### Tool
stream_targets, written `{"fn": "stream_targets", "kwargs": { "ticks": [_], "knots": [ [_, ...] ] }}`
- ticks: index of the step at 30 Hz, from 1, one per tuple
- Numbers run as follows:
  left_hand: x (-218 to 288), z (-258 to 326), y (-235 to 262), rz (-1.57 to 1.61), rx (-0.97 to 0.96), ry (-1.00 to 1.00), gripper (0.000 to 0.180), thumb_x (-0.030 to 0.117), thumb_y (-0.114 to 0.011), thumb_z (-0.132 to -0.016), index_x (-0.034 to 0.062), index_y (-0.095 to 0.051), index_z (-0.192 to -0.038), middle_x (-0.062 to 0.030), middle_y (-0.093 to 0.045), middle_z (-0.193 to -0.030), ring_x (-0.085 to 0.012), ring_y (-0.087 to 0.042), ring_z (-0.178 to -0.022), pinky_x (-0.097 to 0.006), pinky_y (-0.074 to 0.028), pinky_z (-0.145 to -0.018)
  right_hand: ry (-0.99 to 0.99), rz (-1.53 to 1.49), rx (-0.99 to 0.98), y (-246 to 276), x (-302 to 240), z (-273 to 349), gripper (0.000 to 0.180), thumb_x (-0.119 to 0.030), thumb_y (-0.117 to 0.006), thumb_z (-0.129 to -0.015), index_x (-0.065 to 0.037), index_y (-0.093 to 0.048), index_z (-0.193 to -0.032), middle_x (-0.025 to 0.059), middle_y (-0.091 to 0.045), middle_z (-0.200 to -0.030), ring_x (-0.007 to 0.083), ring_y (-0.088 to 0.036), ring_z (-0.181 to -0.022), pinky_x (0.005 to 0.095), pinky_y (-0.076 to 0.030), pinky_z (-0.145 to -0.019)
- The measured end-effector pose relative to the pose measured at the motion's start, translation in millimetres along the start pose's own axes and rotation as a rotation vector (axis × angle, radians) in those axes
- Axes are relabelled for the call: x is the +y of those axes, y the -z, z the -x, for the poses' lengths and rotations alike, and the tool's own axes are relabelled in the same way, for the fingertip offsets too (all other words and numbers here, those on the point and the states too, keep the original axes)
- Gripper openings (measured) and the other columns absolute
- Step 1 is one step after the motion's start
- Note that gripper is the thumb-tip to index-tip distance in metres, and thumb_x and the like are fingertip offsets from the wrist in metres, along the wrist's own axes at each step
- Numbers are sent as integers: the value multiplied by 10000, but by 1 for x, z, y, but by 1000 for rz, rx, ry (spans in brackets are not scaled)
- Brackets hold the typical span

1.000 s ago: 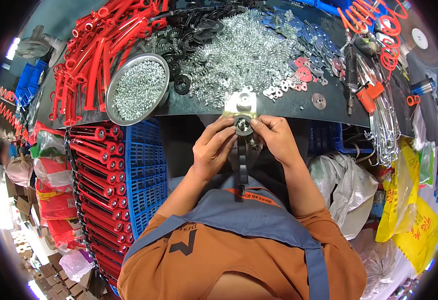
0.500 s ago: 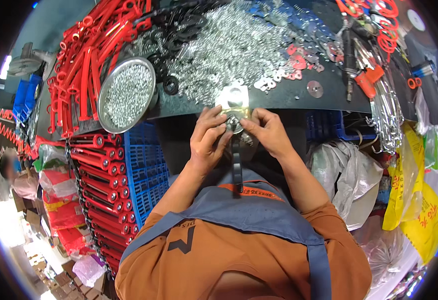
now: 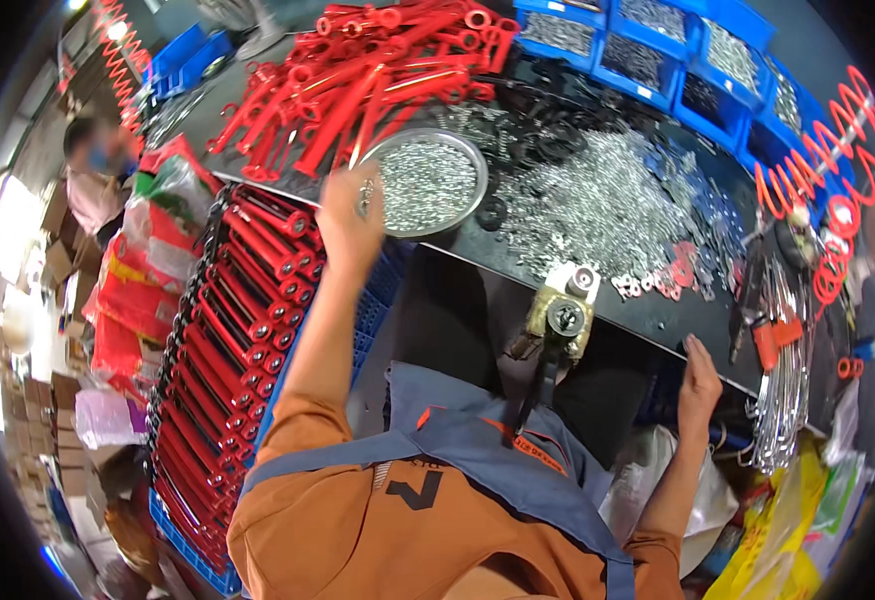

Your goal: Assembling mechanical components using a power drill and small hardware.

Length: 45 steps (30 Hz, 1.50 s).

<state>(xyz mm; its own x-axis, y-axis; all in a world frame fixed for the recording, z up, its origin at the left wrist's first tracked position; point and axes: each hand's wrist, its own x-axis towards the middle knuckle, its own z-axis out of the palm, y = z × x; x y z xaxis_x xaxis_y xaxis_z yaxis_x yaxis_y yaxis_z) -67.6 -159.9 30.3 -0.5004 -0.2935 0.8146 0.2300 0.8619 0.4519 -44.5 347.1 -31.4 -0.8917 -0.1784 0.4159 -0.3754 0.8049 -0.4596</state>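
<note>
My left hand [image 3: 351,222] is blurred by motion at the left rim of a round metal bowl [image 3: 481,170] full of small silver parts. A shiny bit shows by its fingers; I cannot make out whether they hold it. My right hand [image 3: 699,388] rests at the table's front edge, fingers stretched out and nothing in them. Between the hands, a metal fixture [image 3: 562,312] with a round seat and a dark handle sticks out from the table edge. Red metal rods with ringed ends [image 3: 353,90] lie in a heap beyond the bowl.
A wide pile of small silver parts [image 3: 588,200] covers the middle of the dark table. Blue bins [image 3: 648,50] stand at the back. Stacked red rods [image 3: 248,320] are at left, with a person [image 3: 98,170] beyond. Tools and a coiled red hose [image 3: 828,150] are at right.
Both hands have left the fixture: the left went left to the bowl, the right moved right along the table edge. The view has turned, bringing the blue bins into sight.
</note>
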Motion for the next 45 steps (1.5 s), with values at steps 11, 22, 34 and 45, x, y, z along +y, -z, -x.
{"fn": "stream_targets", "kwargs": {
  "ticks": [11,22,34,45],
  "knots": [
    [-190,-93,-12,-431,-774,539,505,405,-709,-770,-43,-629,-987,-219,-666,-941,-310,-660,-769,-411,-516,-682,-174,-301,389,-57,3,-41,181,-89,-597,-905,69,-639,-982,88,-633,-991,150,-590,-911,260,-467,-797],
    [-20,-97,8,1248,-648,868,601,509,-371,-970,-22,-463,-1236,-157,-583,-1074,-194,-594,-857,-322,-514,-756,-426,-701,545,-45,-23,-42,185,-104,-605,-911,47,-650,-1007,32,-610,-894,73,-541,-725,206,-438,-595],
    [115,59,-47,1397,-967,372,680,-65,-740,-717,19,-406,-1303,-145,-468,-1335,-287,-441,-1282,-418,-396,-1055,-131,-1057,307,-22,-136,-25,137,46,-599,-851,52,-618,-986,87,-589,-917,115,-576,-662,225,-464,-546],
    [114,63,-66,1140,-1080,408,734,-31,-782,-670,43,-440,-1315,-93,-542,-1253,-210,-557,-1130,-327,-441,-971,-206,-1178,222,-34,-142,-16,105,75,-607,-843,34,-608,-939,79,-574,-944,87,-558,-698,205,-449,-563]
  ]
}}
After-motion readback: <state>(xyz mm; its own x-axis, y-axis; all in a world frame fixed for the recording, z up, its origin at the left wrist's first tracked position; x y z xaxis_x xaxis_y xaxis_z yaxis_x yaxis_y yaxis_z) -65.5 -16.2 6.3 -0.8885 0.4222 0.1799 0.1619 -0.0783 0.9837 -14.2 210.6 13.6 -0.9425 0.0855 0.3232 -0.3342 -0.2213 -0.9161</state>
